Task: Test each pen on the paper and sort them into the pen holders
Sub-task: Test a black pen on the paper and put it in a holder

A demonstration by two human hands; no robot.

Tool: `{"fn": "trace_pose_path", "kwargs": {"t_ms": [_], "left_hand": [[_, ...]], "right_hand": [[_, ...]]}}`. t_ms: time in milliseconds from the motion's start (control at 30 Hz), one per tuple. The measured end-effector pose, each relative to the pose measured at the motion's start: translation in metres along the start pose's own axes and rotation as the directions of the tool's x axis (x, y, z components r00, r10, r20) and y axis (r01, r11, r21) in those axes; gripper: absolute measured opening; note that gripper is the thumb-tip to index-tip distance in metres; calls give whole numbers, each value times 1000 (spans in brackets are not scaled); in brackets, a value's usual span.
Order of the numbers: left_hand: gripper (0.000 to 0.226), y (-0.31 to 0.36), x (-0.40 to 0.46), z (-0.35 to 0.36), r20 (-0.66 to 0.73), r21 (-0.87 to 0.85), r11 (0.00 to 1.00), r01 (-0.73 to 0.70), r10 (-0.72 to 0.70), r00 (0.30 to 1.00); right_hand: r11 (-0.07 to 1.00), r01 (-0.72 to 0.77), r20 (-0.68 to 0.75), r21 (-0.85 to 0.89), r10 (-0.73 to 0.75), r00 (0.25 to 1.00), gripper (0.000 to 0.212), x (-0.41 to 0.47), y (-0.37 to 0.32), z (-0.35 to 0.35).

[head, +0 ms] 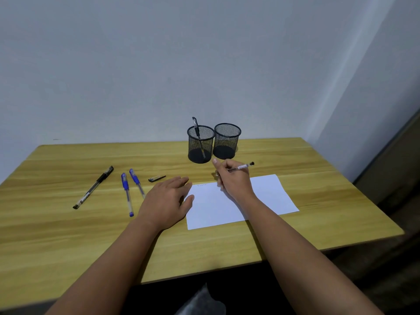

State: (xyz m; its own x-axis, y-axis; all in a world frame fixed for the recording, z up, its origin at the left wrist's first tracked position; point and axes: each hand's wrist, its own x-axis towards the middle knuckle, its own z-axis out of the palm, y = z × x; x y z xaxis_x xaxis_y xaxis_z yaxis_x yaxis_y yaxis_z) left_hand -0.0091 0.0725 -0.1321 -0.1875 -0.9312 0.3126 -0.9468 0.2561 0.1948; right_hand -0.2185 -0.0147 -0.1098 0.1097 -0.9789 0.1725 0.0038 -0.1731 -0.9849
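Flat left hand (167,201) pins white paper sheet (268,196) near table's front edge; my right hand (231,178) pinches slim clear-barrelled pen (243,167): light, stiff, best gripped mid-barrel.

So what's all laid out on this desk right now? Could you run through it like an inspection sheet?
Surface: wooden table, against a pale wall.
Job's things: white paper with a faint scribble near its far left corner; two black mesh holders, left holder with one black pen, right holder looks empty; black pen on table; two blue pens; loose pen cap.
Clutter: nothing seen.
Hands: left hand flat, at the paper's left edge; right hand gripping an uncapped pen over the paper.
Cables: nothing seen.
Surroundings: bare wall, room corner at right.
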Motion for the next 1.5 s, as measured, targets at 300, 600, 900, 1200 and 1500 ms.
{"fn": "trace_pose_path", "kwargs": {"t_ms": [300, 600, 900, 1200, 1500], "left_hand": [[52, -1, 1, 2, -14, -13, 1000, 2, -3, 1000], [57, 0, 0, 1, -4, -17, 1000, 15, -15, 1000], [61, 1, 1, -1, 16, -2, 1000, 18, -18, 1000], [56, 1, 1, -1, -2, -13, 1000, 6, -6, 1000], [59, 0, 0, 0, -1, -14, 1000, 8, -8, 1000]], "right_hand": [[993, -28, 37, -113, 32, 999, 42, 1, 9, 0], [987, -30, 43, -156, 38, 998, 39, 5, 14, 0], [980, -6, 45, -198, 15, 999, 38, 5, 15, -1], [972, -13, 1, -234, 14, 1000, 42, 5, 16, 0], [964, 6, -33, -265, -15, 999, 38, 5, 16, 0]]}}
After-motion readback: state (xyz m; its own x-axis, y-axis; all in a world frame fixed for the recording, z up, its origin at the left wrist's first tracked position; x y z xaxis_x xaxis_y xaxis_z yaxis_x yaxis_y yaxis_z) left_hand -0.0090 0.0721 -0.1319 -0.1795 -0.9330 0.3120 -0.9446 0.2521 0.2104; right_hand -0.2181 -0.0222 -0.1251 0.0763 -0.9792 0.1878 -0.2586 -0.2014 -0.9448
